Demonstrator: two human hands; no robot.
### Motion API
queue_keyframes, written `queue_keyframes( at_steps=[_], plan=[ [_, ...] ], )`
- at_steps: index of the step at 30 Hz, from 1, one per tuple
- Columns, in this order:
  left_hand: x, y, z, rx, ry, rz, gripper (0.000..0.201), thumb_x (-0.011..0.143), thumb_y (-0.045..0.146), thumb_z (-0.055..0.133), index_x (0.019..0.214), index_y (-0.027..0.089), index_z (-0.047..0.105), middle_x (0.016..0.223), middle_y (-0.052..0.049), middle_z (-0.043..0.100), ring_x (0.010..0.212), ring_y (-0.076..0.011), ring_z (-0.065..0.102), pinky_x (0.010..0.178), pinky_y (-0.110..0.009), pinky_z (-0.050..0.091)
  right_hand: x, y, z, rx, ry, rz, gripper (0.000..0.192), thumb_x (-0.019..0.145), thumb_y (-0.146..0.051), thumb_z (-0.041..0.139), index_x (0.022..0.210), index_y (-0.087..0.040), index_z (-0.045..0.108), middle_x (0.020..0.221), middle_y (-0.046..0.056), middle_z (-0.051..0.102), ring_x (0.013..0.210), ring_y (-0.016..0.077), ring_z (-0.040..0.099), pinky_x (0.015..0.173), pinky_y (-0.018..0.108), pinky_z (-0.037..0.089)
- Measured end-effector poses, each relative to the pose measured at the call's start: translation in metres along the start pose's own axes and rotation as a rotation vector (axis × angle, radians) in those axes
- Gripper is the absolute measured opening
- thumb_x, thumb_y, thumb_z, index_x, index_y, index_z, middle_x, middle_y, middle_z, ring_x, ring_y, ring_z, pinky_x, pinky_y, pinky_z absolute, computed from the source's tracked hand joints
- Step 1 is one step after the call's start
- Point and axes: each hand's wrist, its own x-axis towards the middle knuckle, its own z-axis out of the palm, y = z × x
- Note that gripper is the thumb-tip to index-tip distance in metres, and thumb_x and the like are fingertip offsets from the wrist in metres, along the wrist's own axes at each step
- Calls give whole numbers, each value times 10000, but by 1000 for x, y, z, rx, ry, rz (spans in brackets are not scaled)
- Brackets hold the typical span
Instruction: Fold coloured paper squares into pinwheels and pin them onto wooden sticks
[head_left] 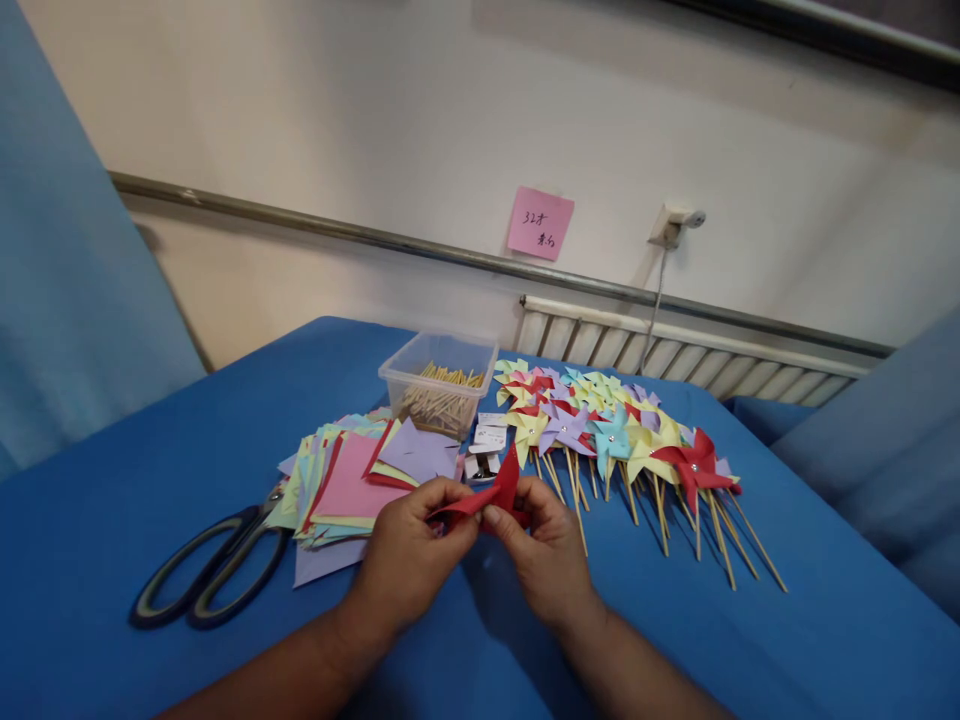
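Observation:
Between my hands is a red paper pinwheel [508,478], its corners partly folded in toward the middle. My left hand [420,545] pinches its left side, thumb and fingers closed. From the other side my right hand [544,550] grips it, the thumb pressed near the centre. My fingers hide part of the folds. Just behind the paper stands a small white box [487,440], open, with dark metal bits inside. A stack of coloured paper sheets [352,480] lies beyond my left hand. Finished pinwheels on sticks [611,435] lie in rows to the right.
Large scissors [217,570] with dark handles lie at the left, blades under the paper stack. A clear plastic bin [442,350] of wooden sticks [442,400] stands at the back. Blue cloth [112,520] covers the table. A radiator [600,340] runs along the wall behind.

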Motion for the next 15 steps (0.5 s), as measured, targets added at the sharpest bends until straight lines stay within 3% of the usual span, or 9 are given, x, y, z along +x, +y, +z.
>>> queue_keyframes(
  at_steps=[15],
  plan=[
    [-1, 2, 3, -96, -41, -20, 156, 693, 258, 639, 815, 164, 659, 691, -9, 652, 670, -167, 586, 622, -257, 432, 0, 0, -3, -167, -2, -85, 110, 803, -237, 628, 885, -166, 646, 772, 11, 651, 679, 134, 585, 640, 251, 476]
  ],
)
